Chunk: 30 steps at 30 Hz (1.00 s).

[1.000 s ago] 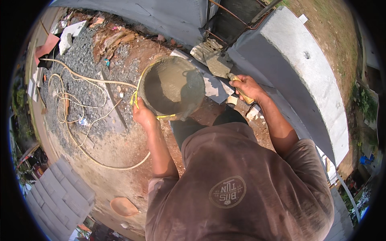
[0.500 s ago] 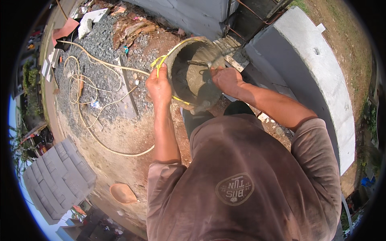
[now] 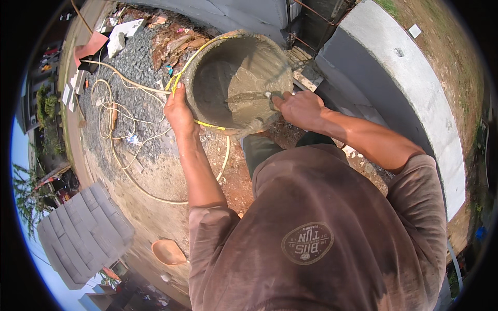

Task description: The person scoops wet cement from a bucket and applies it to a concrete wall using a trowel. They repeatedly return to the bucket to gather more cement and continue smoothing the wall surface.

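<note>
A round bucket [image 3: 205, 106], its inside coated in grey wet mortar [image 3: 251, 78], is tilted so that its mouth faces me. My left hand [image 3: 180, 111] is closed on the left side of its rim, where a yellow cord [image 3: 175, 82] is knotted and runs around the edge. My right hand [image 3: 302, 110] is closed at the right side of the bucket around the handle end of a trowel [image 3: 249, 96]. The trowel's mortar-covered blade points left across the bucket's mouth. Most of its handle is hidden by my fingers.
Beyond the bucket runs a grey wall [image 3: 233, 14]. To the right curves a pale concrete block wall [image 3: 410, 67]. Gravel [image 3: 148, 52] and a looped cream hose [image 3: 124, 184] lie at left, near stacked grey blocks [image 3: 85, 233] and a tan bowl-shaped piece [image 3: 168, 252].
The bucket has moved left and away from me, and its mouth has turned further toward me. My left hand has moved left with it; the trowel stays in my right hand.
</note>
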{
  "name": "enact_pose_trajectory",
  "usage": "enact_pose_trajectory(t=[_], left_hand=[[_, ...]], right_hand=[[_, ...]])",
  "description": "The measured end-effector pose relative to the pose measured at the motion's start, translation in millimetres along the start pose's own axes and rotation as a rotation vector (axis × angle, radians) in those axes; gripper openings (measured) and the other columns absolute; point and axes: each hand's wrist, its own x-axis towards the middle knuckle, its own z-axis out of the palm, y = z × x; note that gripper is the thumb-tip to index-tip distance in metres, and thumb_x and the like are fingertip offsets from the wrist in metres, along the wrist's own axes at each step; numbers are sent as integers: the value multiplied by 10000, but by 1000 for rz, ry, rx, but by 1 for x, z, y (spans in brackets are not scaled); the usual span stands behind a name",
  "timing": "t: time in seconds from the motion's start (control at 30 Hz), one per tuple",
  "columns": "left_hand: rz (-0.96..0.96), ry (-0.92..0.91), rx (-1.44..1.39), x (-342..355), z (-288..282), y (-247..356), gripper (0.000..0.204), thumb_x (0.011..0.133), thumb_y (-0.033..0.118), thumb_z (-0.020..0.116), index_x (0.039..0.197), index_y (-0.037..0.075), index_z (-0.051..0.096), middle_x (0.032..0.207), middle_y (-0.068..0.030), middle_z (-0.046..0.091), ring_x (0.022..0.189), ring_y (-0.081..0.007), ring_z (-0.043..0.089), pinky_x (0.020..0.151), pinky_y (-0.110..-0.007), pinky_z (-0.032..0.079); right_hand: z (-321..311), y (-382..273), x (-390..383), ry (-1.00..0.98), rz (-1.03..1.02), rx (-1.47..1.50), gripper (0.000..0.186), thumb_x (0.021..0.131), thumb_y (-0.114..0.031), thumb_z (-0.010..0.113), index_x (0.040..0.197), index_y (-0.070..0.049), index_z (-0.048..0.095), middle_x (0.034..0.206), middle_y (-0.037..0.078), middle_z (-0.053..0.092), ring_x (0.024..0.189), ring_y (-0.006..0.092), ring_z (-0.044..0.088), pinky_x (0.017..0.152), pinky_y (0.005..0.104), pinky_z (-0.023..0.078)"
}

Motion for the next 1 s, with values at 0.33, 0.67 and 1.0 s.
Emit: enact_pose_trajectory(t=[0.33,0.67,1.0], left_hand=[[-46,-103,49,-6,16,24,219,903,165,561,966,-40,605,863,-89,630,734,-136,585,662,-264,483],[-50,-118,66,-15,23,15,180,900,156,569,896,-12,633,789,-26,615,683,-86,535,640,-223,435],[162,-160,516,-35,53,9,251,874,212,579,777,-13,629,590,41,471,570,-59,372,519,-252,319]], right_hand=[[-28,-33,8,160,-189,-150,331,756,-72,513,1058,54,563,850,160,644,736,254,655,630,331,508],[2,0,-5,145,-42,-124,485,758,-100,534,1237,-30,495,895,162,595,685,287,644,562,382,502],[-17,41,5,22,94,-308,472,846,-81,413,1317,-55,419,964,205,611,801,326,642,673,407,505]])
